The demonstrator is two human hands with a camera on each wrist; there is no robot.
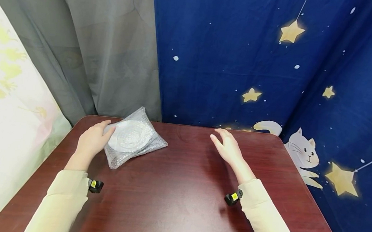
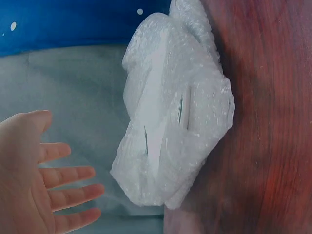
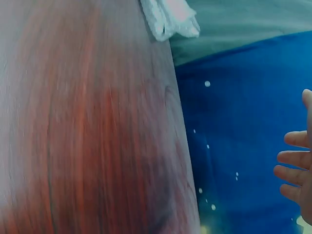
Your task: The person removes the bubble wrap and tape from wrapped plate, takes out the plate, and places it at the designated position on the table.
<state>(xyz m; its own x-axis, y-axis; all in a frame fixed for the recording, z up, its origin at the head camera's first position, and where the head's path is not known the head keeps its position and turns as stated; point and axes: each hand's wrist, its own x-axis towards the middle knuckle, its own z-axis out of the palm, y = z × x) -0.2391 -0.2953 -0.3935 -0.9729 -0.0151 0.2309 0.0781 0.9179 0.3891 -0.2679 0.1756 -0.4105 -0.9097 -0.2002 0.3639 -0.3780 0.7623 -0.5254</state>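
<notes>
Round, pale plates (image 1: pixel 130 136) wrapped in clear bubble wrap (image 1: pixel 117 160) lie at the back left of the table. From the side, in the left wrist view, the bubble-wrapped bundle (image 2: pixel 195 112) shows thin edges through the plastic. Just left of it is my left hand (image 1: pixel 94 138), fingers spread and extended; the left wrist view shows a gap between the hand (image 2: pixel 34 180) and the wrap. My right hand (image 1: pixel 229 147) hovers over the table's right half, well apart from the bundle, its fingers extended and holding nothing. A corner of the wrap (image 3: pixel 170 19) appears in the right wrist view.
The dark reddish wooden table (image 1: pixel 170 195) has rounded back corners. Behind it hang a grey curtain (image 1: pixel 113 57) and a blue curtain (image 1: pixel 219 62) with stars and a cat. A pale patterned cloth (image 1: pixel 14 122) hangs along the left side.
</notes>
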